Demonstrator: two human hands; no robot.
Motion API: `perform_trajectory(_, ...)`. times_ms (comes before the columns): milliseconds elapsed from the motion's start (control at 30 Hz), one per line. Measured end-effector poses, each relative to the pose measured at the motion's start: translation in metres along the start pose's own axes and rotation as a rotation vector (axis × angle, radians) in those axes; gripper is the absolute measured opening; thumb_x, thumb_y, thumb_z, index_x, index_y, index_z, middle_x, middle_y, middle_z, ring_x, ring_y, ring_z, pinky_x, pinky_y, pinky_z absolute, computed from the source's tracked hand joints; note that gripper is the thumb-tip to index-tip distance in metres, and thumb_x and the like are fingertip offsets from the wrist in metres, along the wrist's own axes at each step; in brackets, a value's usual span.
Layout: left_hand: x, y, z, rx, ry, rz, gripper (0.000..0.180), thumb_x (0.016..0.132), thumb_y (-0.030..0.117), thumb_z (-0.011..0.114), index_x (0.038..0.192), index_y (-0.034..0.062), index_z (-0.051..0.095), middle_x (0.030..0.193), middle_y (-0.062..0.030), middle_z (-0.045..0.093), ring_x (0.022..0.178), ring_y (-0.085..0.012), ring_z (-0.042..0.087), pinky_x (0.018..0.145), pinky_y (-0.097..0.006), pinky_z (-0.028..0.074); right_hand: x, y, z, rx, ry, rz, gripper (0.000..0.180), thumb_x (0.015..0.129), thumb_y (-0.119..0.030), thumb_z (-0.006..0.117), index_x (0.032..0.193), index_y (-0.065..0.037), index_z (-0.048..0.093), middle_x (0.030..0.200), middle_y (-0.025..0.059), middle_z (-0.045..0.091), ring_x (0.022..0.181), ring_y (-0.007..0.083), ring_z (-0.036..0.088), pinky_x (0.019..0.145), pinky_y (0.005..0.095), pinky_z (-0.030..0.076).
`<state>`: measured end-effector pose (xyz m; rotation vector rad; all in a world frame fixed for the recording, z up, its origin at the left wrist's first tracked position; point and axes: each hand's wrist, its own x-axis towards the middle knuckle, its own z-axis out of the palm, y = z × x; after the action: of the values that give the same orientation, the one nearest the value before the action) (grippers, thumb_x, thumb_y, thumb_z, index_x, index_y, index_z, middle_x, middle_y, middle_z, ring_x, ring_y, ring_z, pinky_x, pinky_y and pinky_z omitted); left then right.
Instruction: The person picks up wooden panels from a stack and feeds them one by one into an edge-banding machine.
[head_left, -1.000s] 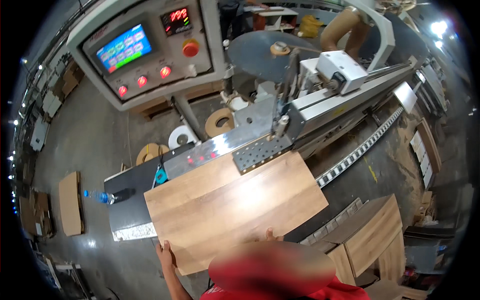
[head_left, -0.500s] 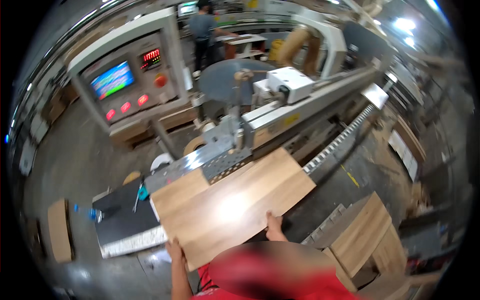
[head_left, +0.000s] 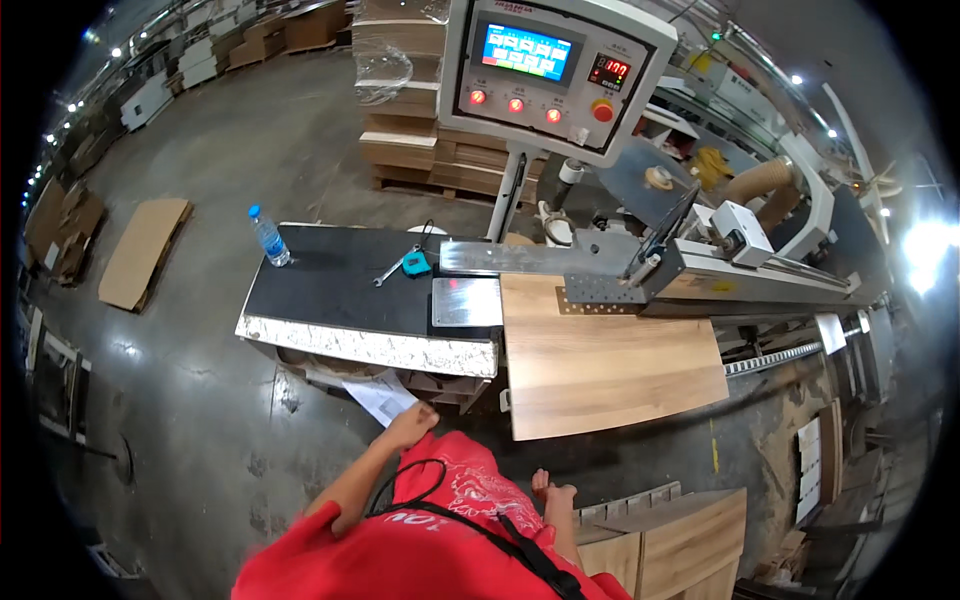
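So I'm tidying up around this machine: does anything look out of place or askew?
Yes. A water bottle stands upright on the black table, with a wrench and a tape measure lying loose nearby. The wood panel overhangs the machine edge, touched by neither hand. Flat cardboard lies on the floor.

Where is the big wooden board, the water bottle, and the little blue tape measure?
Light brown wooden board [head_left: 610,355], head view, middle of its top face.
Clear plastic water bottle with blue cap [head_left: 270,240], head view, on its body.
Small blue tape measure [head_left: 416,263], head view, on its case.
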<state>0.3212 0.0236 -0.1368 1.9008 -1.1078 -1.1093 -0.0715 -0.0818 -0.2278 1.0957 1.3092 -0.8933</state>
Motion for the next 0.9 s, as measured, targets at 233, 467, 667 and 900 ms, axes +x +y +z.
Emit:
perform_trajectory(233, -0.002, -0.158, 0.029, 0.039, -0.218, -0.017, 0.041, 0.083, 0.04, 0.06, 0.098, 0.0011, 0.063, 0.092, -0.0172, 0.066, 0.088, -0.0274, 0.063, 0.081, -0.037, 0.048, -0.079, 0.07, 0.093, -0.05, -0.891, -0.454, 0.09, 0.079, -0.078, 0.019, 0.142, -0.014, 0.028, 0.143, 0.0088, 0.035, 0.122, 0.0354, 0.043, 0.098, 0.0515, 0.037)
perform_trajectory(467, -0.021, -0.211, 0.003, 0.623, -0.841, -0.255, 0.042, 0.086, 0.036, 0.049, 0.103, -0.0009, 0.061, 0.094, -0.0176, 0.065, 0.083, -0.0267, 0.062, 0.076, -0.038, 0.049, -0.068, 0.031, -0.043, -0.78, 0.12, -1.657, 0.062, 0.083, -0.044, 0.061, 0.118, 0.004, 0.045, 0.118, 0.0222, 0.051, 0.104, 0.033, 0.054, 0.092, 0.0414, 0.041)
perform_trajectory(667, -0.005, -0.282, -0.027, 0.345, -0.785, -0.736, 0.025, 0.091, 0.022, 0.044, 0.111, 0.0066, 0.048, 0.079, -0.0153, 0.059, 0.058, -0.0257, 0.058, 0.047, -0.041, 0.043, -0.106, -0.005, -0.298, -1.159, 0.95, -1.648, 0.062, 0.075, -0.029, 0.069, 0.124, 0.002, 0.045, 0.12, 0.0242, 0.049, 0.112, 0.0366, 0.047, 0.096, 0.0424, 0.039)
perform_trajectory(900, 0.037, -0.272, -0.016, 0.19, -0.579, -0.666, 0.026, 0.091, 0.023, 0.044, 0.108, 0.0054, 0.049, 0.073, -0.0149, 0.058, 0.048, -0.0247, 0.05, 0.044, -0.038, 0.042, -0.147, -0.028, -0.555, -0.85, 1.642, -1.276, 0.079, 0.072, -0.026, 0.073, 0.137, -0.005, 0.032, 0.145, 0.0198, 0.025, 0.135, 0.0343, 0.023, 0.109, 0.045, 0.024)
